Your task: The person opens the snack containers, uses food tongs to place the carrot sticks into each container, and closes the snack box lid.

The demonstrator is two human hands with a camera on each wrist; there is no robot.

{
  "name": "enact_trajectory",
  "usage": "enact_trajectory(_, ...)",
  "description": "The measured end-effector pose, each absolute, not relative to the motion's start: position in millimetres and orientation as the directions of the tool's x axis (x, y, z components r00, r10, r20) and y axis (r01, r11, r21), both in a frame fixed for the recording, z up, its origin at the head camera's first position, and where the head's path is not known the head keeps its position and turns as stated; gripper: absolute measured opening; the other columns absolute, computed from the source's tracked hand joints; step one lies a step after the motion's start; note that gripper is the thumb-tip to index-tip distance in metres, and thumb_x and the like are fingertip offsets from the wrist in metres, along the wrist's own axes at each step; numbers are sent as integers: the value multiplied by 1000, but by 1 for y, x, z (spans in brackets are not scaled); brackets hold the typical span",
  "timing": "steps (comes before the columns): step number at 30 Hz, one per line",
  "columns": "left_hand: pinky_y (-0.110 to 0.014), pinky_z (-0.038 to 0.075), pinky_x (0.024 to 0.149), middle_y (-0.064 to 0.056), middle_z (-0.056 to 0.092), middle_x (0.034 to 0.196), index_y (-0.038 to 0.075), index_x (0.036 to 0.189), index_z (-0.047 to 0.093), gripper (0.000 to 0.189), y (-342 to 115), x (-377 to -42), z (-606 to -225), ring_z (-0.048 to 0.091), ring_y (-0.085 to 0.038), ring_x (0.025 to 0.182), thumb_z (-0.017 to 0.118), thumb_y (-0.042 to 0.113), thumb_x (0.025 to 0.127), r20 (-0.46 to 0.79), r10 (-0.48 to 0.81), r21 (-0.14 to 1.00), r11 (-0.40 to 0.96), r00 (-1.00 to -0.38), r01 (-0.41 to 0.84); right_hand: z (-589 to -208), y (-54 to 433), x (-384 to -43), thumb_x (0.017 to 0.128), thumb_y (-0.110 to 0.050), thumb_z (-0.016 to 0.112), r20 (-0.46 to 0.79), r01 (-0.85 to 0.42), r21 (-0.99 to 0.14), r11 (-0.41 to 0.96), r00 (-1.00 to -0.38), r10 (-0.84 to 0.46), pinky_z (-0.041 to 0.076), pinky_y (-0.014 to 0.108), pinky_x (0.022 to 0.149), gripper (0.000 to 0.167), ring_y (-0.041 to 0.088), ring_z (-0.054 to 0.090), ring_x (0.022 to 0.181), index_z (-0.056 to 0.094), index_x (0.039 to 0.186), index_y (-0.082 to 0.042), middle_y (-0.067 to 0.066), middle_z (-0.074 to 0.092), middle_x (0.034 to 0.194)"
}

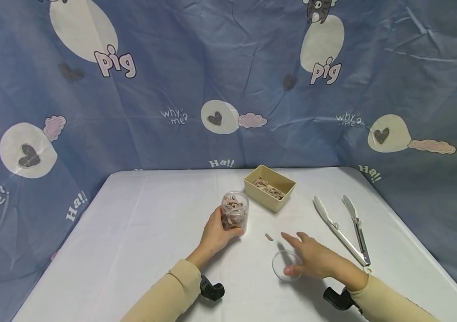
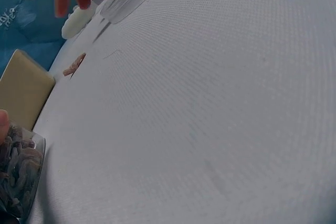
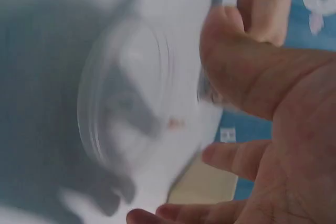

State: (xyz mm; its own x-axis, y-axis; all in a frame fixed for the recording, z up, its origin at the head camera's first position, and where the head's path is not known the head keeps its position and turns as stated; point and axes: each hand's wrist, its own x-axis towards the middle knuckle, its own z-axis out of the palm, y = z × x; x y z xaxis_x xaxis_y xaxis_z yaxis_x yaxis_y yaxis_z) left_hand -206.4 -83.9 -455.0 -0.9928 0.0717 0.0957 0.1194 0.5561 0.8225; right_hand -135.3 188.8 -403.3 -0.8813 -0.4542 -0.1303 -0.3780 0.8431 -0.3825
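Observation:
My left hand (image 1: 215, 235) grips a clear, lidless jar (image 1: 236, 218) by its left side, with the thumb across the front. Small, curled pinkish-brown pieces (image 2: 21, 166) fill much of the jar, which shows at the edge of the left wrist view. To the right, my right hand (image 1: 314, 258) hovers with fingers spread and nothing in its grasp. Below its thumb lies a round transparent lid (image 1: 282, 264), also seen in the right wrist view under the hand's shadow. One loose brownish piece (image 1: 269, 237) lies on the table between jar and lid.
Behind the jar, a beige rectangular box (image 1: 266, 200) contains more of the brownish pieces. Metal tongs (image 1: 343, 237) lie spread on the right side of the white-covered table (image 1: 151, 214). A blue printed curtain (image 1: 164, 80) hangs along the table's back and sides.

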Motion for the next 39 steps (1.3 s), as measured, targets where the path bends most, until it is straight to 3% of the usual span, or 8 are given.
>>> enact_trajectory(5,-53,36,115,-21,48,143,1,148,34,91,-83,-207,-454,46,-39,136,84,33,78,89,69,821,560,-994,112,-413,175,-127,61,-45,89,-130,-433,-344,834,-857,-499,51,61,89,99,51,55,110,50,137,5,35,52,126)
enact_trajectory(9,-53,36,115,-21,48,143,1,147,34,92,-83,-206,-454,46,-39,136,84,33,78,89,68,816,567,-994,112,-419,170,-126,57,-38,93,-128,-413,-304,859,-875,-466,55,54,80,94,41,56,106,54,134,0,26,57,120)
enact_trajectory(16,-53,36,115,-22,48,143,0,147,34,91,-83,-206,-454,46,-39,136,84,32,78,93,68,819,562,-993,115,-425,169,-125,60,-36,92,-102,-437,-266,859,-874,-475,55,50,81,91,36,55,105,54,136,-4,22,57,118)
enact_trajectory(24,-53,37,115,-21,49,142,1,147,35,90,-83,-206,-454,47,-38,135,84,32,78,96,64,818,564,-993,115,-421,166,-123,68,-29,88,-53,-550,-244,799,-815,-578,55,46,77,76,29,56,102,56,136,-15,15,58,115)
enact_trajectory(32,-53,38,114,-22,51,140,0,145,36,90,-84,-205,-453,49,-38,133,84,32,77,107,70,817,562,-992,128,-392,165,-139,75,-26,83,157,-617,-341,709,-781,-604,51,38,81,74,21,53,101,52,141,-17,10,54,115)
enact_trajectory(36,-53,38,114,-21,50,141,0,146,36,90,-84,-205,-452,48,-38,134,84,33,77,104,70,816,564,-992,126,-380,156,-153,74,-20,83,290,-606,-446,658,-794,-534,54,37,84,70,21,54,106,55,138,-16,12,51,122)
enact_trajectory(39,-53,37,115,-21,50,142,0,146,35,91,-83,-204,-453,47,-38,135,84,33,77,98,70,820,559,-993,120,-373,147,-165,75,-16,85,363,-564,-581,587,-825,-433,57,42,93,65,28,55,113,57,133,-13,15,49,127)
